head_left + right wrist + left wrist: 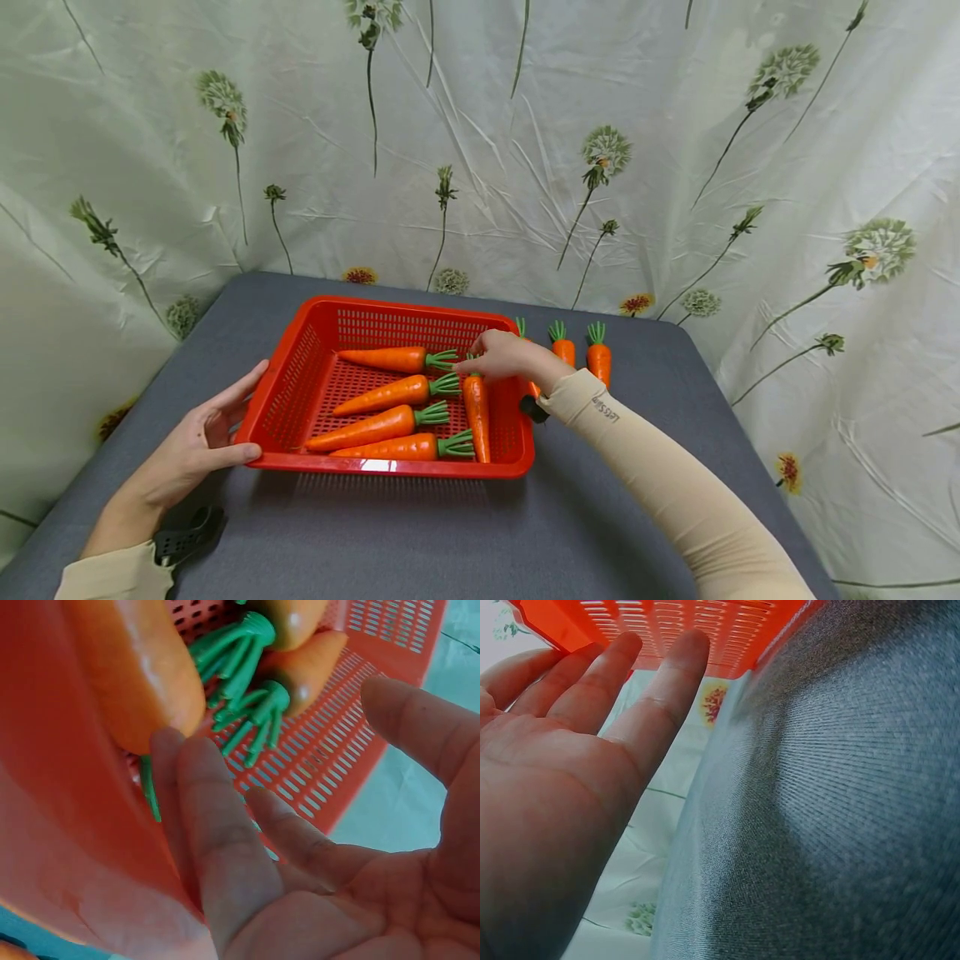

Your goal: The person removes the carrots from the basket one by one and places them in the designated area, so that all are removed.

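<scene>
A red plastic basket (375, 468) with slotted walls holds several orange carrots (377, 427) with green tops, lying side by side across it. One more carrot (477, 421) lies lengthwise by the basket's right wall, its top toward the back. My left hand (187, 446) is at the basket's left end, thumb at the front corner; in the left wrist view its fingers (660, 705) reach out straight against the red side. Over the back right of the basket is my right hand (510, 357). Its fingertips (202, 761) are right at that carrot's top end, the thumb spread well away.
To the right of the basket, another carrot (599, 360) and a second one (562, 346) lie on the grey cloth-covered table (645, 433), with a third partly hidden behind my right hand. A flower-printed curtain (510, 150) hangs behind the table.
</scene>
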A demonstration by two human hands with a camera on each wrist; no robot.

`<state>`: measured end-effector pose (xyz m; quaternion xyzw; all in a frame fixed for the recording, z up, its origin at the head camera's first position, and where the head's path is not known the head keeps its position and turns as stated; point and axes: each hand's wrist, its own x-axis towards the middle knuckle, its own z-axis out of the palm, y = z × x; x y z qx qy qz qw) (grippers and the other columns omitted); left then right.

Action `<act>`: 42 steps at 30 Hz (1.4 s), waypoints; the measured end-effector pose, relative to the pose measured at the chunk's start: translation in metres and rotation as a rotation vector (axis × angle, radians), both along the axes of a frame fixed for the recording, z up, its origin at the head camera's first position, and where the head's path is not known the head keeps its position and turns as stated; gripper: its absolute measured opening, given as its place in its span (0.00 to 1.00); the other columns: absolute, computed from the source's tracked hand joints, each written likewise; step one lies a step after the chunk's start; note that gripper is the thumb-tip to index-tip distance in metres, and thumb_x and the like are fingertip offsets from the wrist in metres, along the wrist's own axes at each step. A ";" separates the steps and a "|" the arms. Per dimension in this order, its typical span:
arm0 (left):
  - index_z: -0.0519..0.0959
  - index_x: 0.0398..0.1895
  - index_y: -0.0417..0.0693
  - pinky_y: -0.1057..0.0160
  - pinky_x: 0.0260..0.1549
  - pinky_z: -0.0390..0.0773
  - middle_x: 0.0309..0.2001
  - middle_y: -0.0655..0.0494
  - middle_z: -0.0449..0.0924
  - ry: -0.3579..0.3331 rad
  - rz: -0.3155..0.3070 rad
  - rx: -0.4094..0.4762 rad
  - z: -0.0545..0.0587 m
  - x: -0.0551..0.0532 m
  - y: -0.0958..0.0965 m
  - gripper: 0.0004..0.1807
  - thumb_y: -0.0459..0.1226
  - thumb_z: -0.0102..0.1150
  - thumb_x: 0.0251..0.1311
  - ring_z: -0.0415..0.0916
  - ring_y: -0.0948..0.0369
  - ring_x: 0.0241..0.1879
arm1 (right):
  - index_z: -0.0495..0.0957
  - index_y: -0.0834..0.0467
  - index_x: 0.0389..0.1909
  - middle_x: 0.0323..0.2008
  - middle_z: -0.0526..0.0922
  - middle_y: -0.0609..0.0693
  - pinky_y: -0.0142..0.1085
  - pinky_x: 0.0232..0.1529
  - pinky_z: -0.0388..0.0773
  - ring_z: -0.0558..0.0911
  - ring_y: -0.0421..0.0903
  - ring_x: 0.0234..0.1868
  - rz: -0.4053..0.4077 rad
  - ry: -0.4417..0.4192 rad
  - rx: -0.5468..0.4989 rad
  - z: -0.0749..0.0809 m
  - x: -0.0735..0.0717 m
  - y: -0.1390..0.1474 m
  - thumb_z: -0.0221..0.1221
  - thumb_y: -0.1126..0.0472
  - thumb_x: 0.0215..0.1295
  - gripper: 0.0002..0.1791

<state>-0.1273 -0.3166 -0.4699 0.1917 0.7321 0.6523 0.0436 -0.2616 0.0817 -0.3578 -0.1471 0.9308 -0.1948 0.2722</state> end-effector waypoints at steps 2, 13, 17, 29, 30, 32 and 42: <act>0.46 0.82 0.54 0.65 0.47 0.84 0.76 0.64 0.58 -0.003 0.003 0.005 0.000 0.000 0.000 0.52 0.21 0.59 0.58 0.71 0.71 0.63 | 0.81 0.63 0.48 0.32 0.80 0.47 0.30 0.32 0.70 0.74 0.40 0.30 0.012 0.023 0.043 -0.003 0.000 -0.003 0.61 0.42 0.68 0.26; 0.45 0.82 0.54 0.65 0.47 0.84 0.76 0.66 0.58 -0.002 -0.008 -0.008 0.001 0.001 0.000 0.52 0.22 0.59 0.59 0.70 0.72 0.64 | 0.75 0.61 0.47 0.36 0.79 0.51 0.32 0.35 0.75 0.84 0.47 0.35 0.012 -0.024 0.150 -0.003 0.002 -0.012 0.62 0.42 0.67 0.25; 0.45 0.82 0.53 0.65 0.47 0.84 0.76 0.65 0.57 -0.005 -0.011 -0.003 0.001 0.000 -0.001 0.51 0.22 0.58 0.59 0.70 0.72 0.63 | 0.72 0.57 0.34 0.25 0.72 0.47 0.32 0.32 0.72 0.80 0.44 0.28 -0.002 -0.065 0.113 -0.003 0.002 -0.012 0.63 0.43 0.66 0.21; 0.46 0.82 0.54 0.64 0.46 0.85 0.76 0.65 0.58 -0.004 -0.009 0.005 0.000 0.001 0.000 0.51 0.22 0.58 0.59 0.71 0.71 0.63 | 0.73 0.60 0.37 0.27 0.70 0.45 0.31 0.30 0.71 0.68 0.40 0.25 0.016 -0.129 0.106 -0.004 -0.002 -0.015 0.63 0.44 0.67 0.22; 0.46 0.82 0.53 0.64 0.46 0.85 0.76 0.65 0.58 0.000 -0.013 0.004 0.000 0.001 0.000 0.51 0.22 0.58 0.59 0.70 0.71 0.63 | 0.74 0.61 0.42 0.31 0.71 0.47 0.31 0.33 0.73 0.71 0.41 0.28 0.019 -0.135 0.110 -0.004 -0.002 -0.015 0.63 0.44 0.67 0.23; 0.46 0.82 0.54 0.65 0.46 0.84 0.76 0.65 0.58 -0.002 -0.014 0.008 0.001 0.001 0.000 0.51 0.22 0.58 0.59 0.70 0.71 0.63 | 0.73 0.61 0.48 0.36 0.72 0.48 0.34 0.39 0.78 0.74 0.42 0.33 0.025 -0.151 0.112 -0.004 -0.003 -0.017 0.64 0.46 0.67 0.23; 0.46 0.82 0.55 0.64 0.46 0.85 0.75 0.64 0.58 -0.024 0.015 -0.027 0.001 0.000 -0.001 0.50 0.24 0.59 0.60 0.70 0.72 0.62 | 0.76 0.58 0.37 0.31 0.72 0.45 0.30 0.31 0.73 0.70 0.40 0.26 0.107 -0.140 0.166 -0.010 -0.007 -0.022 0.65 0.54 0.67 0.12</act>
